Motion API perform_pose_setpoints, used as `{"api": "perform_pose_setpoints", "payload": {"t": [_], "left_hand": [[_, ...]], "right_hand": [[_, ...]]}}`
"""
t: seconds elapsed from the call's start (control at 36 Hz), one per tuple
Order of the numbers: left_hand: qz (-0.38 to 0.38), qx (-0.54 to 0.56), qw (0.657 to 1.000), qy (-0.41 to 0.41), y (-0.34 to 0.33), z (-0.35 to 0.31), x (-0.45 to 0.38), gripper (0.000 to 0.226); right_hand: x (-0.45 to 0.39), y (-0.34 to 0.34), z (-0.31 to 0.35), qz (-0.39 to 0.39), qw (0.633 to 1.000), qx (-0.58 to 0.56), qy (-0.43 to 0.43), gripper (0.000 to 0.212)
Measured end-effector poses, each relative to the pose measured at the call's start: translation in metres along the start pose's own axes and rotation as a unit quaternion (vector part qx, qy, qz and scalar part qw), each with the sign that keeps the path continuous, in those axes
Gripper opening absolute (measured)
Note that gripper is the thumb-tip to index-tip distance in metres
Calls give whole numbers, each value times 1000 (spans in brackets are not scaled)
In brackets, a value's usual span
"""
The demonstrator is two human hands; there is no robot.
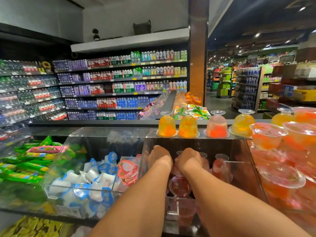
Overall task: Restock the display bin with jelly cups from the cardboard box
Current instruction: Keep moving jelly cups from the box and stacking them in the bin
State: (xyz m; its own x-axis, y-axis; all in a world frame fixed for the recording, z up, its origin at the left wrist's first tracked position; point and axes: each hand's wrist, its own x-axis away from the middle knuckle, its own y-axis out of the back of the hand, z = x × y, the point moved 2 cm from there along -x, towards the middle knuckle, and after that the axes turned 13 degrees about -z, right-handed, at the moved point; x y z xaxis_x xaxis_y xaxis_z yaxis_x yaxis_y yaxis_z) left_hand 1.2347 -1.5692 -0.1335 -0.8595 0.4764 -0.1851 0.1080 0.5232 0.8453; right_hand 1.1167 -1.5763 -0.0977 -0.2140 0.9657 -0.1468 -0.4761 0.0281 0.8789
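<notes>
A clear acrylic display bin (239,151) stands in front of me, with red jelly cups (179,185) on its floor. Both my hands reach down into it. My left hand (159,157) is near the bin's left wall, its fingers bent downward and hidden behind its back. My right hand (189,159) is just beside it, over upside-down red cups (221,165); its fingers are hidden too, so a hold cannot be made out. Several orange and pink jelly cups (167,124) stand upside down along the bin's back ledge. No cardboard box is in view.
To the left, a clear bin (56,168) holds blue-and-white jelly packs and a red-lidded cup (128,170). Green snack packets (29,165) lie further left. To the right, larger orange-red jelly cups (268,135) are stacked. Drink shelves (119,86) line the far wall.
</notes>
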Motion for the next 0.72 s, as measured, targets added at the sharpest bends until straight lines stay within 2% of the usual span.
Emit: {"api": "perform_pose_setpoints", "payload": {"t": [0.11, 0.19, 0.31, 0.36, 0.47, 0.72], "left_hand": [[24, 40, 998, 30, 6, 3, 3, 36], [37, 52, 998, 19, 14, -1, 9, 38], [40, -5, 998, -58, 31, 0, 25, 43], [19, 5, 995, -95, 42, 2, 36, 43], [4, 17, 994, -110, 68, 8, 62, 32], [-32, 89, 982, -164, 148, 31, 127, 33]], "right_hand": [[0, -3, 1, 17, 999, 27, 17, 33], [2, -5, 1, 13, 1000, 14, 13, 36], [17, 6, -2, -38, 999, -18, 9, 38], [27, 12, -4, -55, 998, -36, 18, 38], [47, 28, -7, -79, 994, -79, 16, 42], [126, 79, -11, -126, 989, -77, 30, 38]]}}
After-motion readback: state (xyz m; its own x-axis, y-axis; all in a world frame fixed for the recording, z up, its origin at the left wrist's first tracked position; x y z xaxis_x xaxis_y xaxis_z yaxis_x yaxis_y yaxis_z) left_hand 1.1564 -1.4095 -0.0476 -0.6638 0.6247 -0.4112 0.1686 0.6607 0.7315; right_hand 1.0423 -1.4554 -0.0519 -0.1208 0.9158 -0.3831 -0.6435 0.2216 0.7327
